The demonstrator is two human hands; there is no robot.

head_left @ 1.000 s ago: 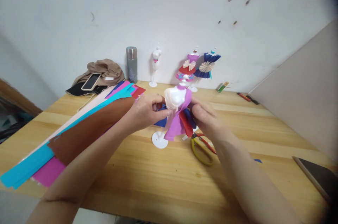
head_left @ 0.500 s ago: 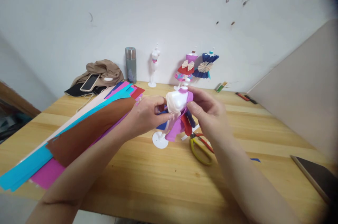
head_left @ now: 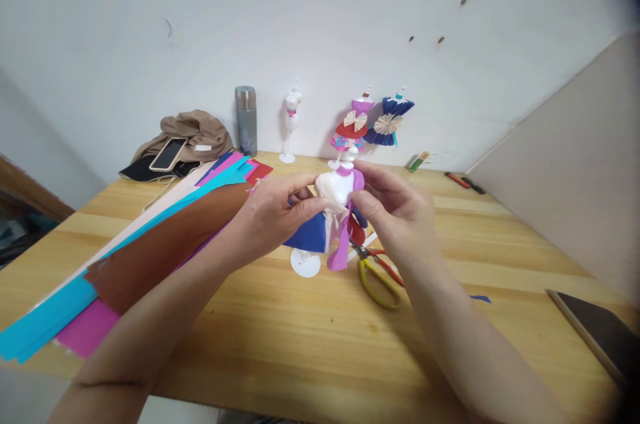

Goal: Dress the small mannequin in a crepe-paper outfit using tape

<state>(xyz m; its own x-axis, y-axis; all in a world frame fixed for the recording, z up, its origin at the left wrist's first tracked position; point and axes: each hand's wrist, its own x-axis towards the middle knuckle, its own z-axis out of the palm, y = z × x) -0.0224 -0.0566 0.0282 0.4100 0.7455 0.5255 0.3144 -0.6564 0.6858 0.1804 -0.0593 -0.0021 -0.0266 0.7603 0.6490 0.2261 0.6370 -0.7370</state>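
Observation:
A small white mannequin (head_left: 336, 188) on a round white base (head_left: 305, 263) stands at the middle of the wooden table (head_left: 310, 337). Purple, dark blue and red paper pieces hang round its waist as a paper skirt (head_left: 320, 235). My left hand (head_left: 270, 212) pinches the paper at the mannequin's left side. My right hand (head_left: 395, 209) grips the mannequin and purple paper from the right, fingers curled.
Long coloured paper sheets (head_left: 150, 244) lie at the left. Yellow-handled scissors (head_left: 376, 273) lie under my right wrist. At the back stand a flask (head_left: 245, 120), a bare mannequin (head_left: 292, 119) and two dressed mannequins (head_left: 373, 124). A phone (head_left: 169, 153) rests on a cloth; a dark tablet (head_left: 600, 334) lies right.
The purple paper has been drawn aside and narrower, so the dark blue piece now shows at the front. Both hands shifted slightly round the mannequin's waist.

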